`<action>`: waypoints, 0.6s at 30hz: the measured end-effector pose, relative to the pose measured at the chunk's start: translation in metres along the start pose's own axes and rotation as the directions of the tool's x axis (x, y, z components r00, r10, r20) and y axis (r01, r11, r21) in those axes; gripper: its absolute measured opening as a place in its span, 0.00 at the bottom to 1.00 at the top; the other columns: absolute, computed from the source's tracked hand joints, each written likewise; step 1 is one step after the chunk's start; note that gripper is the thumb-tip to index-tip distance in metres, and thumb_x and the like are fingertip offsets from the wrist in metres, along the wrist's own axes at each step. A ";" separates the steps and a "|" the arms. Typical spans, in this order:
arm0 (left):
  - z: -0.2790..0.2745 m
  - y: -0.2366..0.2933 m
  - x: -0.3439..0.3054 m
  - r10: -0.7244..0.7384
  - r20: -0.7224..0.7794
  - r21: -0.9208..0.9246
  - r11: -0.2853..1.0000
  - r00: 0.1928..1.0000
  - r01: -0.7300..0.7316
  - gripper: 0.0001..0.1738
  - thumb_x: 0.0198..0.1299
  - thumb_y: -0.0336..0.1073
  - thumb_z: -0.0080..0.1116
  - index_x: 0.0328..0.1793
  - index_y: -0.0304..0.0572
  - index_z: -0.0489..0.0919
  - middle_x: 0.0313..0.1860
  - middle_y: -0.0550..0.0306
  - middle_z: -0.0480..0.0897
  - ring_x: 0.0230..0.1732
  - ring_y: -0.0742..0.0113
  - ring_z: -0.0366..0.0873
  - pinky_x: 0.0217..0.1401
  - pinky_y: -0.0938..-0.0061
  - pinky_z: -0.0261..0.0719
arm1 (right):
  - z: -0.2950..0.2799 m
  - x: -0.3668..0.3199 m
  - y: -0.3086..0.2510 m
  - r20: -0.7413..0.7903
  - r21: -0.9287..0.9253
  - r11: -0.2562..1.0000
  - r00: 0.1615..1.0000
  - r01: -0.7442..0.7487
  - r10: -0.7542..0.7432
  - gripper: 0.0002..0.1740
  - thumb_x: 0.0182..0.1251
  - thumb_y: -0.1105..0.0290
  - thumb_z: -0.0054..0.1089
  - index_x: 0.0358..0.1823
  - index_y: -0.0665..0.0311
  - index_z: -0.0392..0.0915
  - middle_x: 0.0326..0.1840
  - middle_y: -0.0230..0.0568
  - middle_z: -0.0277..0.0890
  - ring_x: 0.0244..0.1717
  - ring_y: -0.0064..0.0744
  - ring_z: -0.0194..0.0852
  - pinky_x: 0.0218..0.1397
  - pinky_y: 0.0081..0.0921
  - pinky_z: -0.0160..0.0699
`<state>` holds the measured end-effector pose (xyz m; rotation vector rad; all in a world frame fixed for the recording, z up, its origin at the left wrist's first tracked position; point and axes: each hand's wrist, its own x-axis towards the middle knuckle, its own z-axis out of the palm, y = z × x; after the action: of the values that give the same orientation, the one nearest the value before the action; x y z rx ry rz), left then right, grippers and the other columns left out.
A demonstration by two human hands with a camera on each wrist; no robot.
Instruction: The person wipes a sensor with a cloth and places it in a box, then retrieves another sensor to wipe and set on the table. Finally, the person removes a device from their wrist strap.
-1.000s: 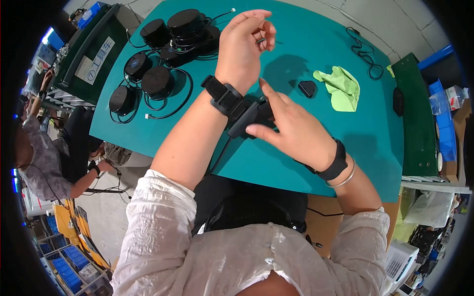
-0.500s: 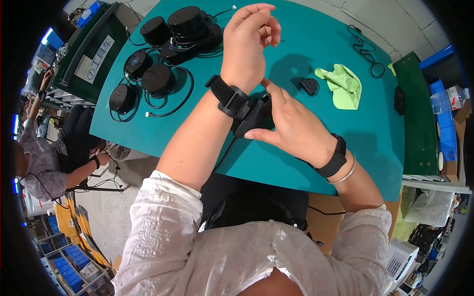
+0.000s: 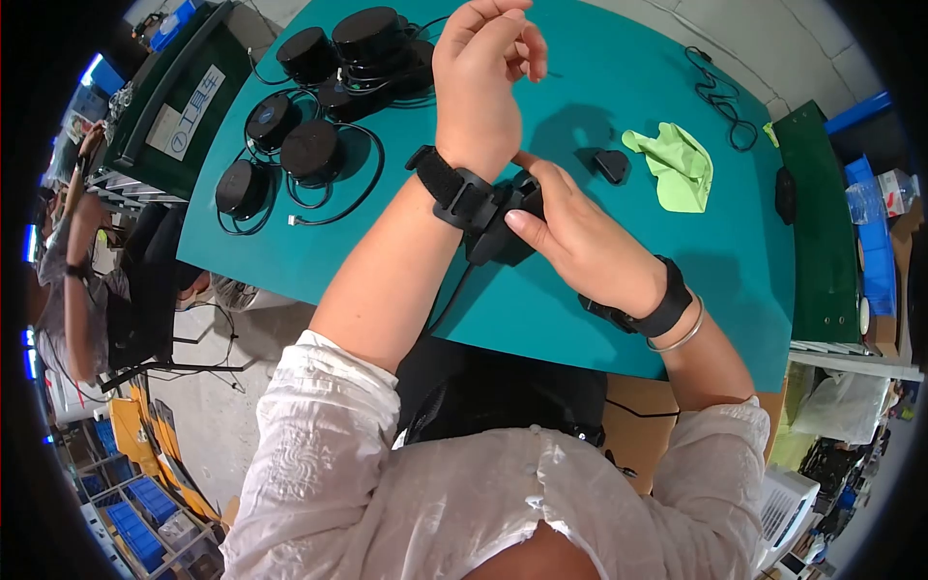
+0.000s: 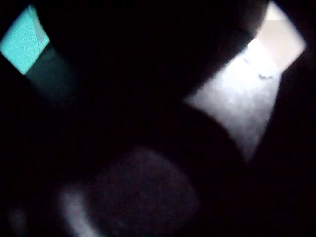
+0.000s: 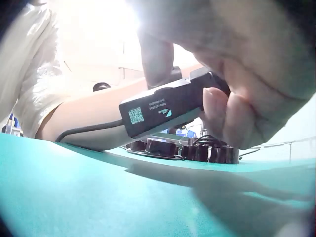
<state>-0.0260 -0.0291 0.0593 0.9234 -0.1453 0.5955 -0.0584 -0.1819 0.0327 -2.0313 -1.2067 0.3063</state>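
Note:
My left hand (image 3: pixel 478 111) is held over the teal table, fingers loosely curled around nothing. A black wrist camera (image 3: pixel 498 232) with a cable sits on that wrist, under a black strap (image 3: pixel 449 188). My right hand (image 3: pixel 604 246) grips this camera, its thumb on top. From the right wrist view, the thumb and fingers pinch the camera's black housing (image 5: pixel 168 106), which bears a QR code and white print. The left wrist view is mostly dark, with a teal patch and pale patches at its upper corners. A small black triangular piece (image 3: pixel 611 166) lies beyond my right hand.
Several round black units (image 3: pixel 311 153) with cables stand at the table's left. A light green cloth (image 3: pixel 681 172) and a coiled black cable (image 3: pixel 720 101) lie at the right. A green cabinet (image 3: pixel 826 232) borders the table's right side. Another person (image 3: pixel 82 280) sits at far left.
My right thumb has moved from the camera's lower edge up onto its top. Both hands have shifted slightly, the left one upward. The person at far left has raised an arm.

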 end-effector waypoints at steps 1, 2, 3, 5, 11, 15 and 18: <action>-0.001 -0.001 0.001 -0.005 -0.002 -0.025 1.000 1.000 0.004 0.07 0.67 0.32 0.49 0.47 0.39 0.75 0.27 0.60 0.75 0.28 0.71 0.71 0.31 0.78 0.68 | 0.000 0.001 0.001 -0.007 0.022 1.000 1.000 0.005 -0.005 0.33 0.76 0.59 0.48 0.67 0.81 0.53 0.64 0.70 0.61 0.63 0.63 0.66 0.64 0.41 0.69; -0.002 -0.001 0.002 -0.011 -0.005 -0.050 0.999 1.000 0.010 0.07 0.67 0.32 0.49 0.47 0.39 0.75 0.28 0.60 0.75 0.29 0.71 0.71 0.31 0.78 0.68 | 0.000 0.001 0.002 -0.014 0.045 0.999 1.000 0.009 -0.008 0.33 0.75 0.58 0.49 0.66 0.81 0.53 0.64 0.70 0.60 0.64 0.62 0.65 0.65 0.41 0.68; -0.001 -0.001 0.001 -0.011 -0.008 -0.050 0.999 1.000 0.011 0.07 0.67 0.32 0.49 0.47 0.39 0.75 0.28 0.60 0.75 0.29 0.71 0.71 0.31 0.78 0.68 | 0.001 0.002 0.003 -0.011 0.046 0.999 1.000 0.008 -0.007 0.33 0.75 0.58 0.49 0.66 0.81 0.53 0.64 0.70 0.60 0.64 0.62 0.65 0.65 0.41 0.68; 0.002 -0.002 0.001 -0.028 -0.017 -0.112 0.993 0.999 0.026 0.07 0.67 0.32 0.50 0.47 0.38 0.75 0.28 0.59 0.75 0.29 0.71 0.72 0.32 0.77 0.69 | 0.000 0.003 0.006 0.002 0.066 0.997 1.000 0.028 -0.028 0.35 0.74 0.57 0.52 0.66 0.81 0.54 0.65 0.69 0.60 0.66 0.60 0.62 0.67 0.41 0.65; 0.009 0.002 0.000 -0.049 -0.054 -0.177 0.983 0.997 0.039 0.09 0.66 0.32 0.49 0.49 0.37 0.73 0.29 0.58 0.75 0.30 0.70 0.72 0.32 0.77 0.69 | -0.008 0.004 0.004 0.046 0.218 0.976 0.999 -0.003 -0.007 0.34 0.72 0.59 0.56 0.65 0.79 0.55 0.64 0.62 0.62 0.67 0.56 0.61 0.67 0.38 0.64; 0.010 0.001 0.000 -0.052 -0.055 -0.155 0.987 0.997 0.043 0.10 0.66 0.32 0.49 0.50 0.36 0.73 0.30 0.57 0.75 0.30 0.70 0.72 0.32 0.78 0.70 | -0.010 0.006 0.008 0.069 0.252 0.968 0.997 0.003 -0.021 0.32 0.72 0.60 0.56 0.64 0.78 0.56 0.63 0.60 0.63 0.65 0.54 0.62 0.66 0.37 0.64; 0.010 0.000 -0.001 -0.056 -0.025 -0.133 0.990 0.998 0.052 0.11 0.66 0.32 0.49 0.50 0.35 0.72 0.30 0.57 0.75 0.30 0.70 0.72 0.32 0.78 0.70 | -0.013 0.007 0.010 0.097 0.233 0.973 0.995 0.002 -0.025 0.31 0.71 0.61 0.56 0.63 0.78 0.57 0.60 0.59 0.64 0.64 0.53 0.63 0.66 0.37 0.64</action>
<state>-0.0259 -0.0375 0.0655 0.7878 -0.1322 0.5421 -0.0419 -0.1851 0.0359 -1.8226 -1.1844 0.5228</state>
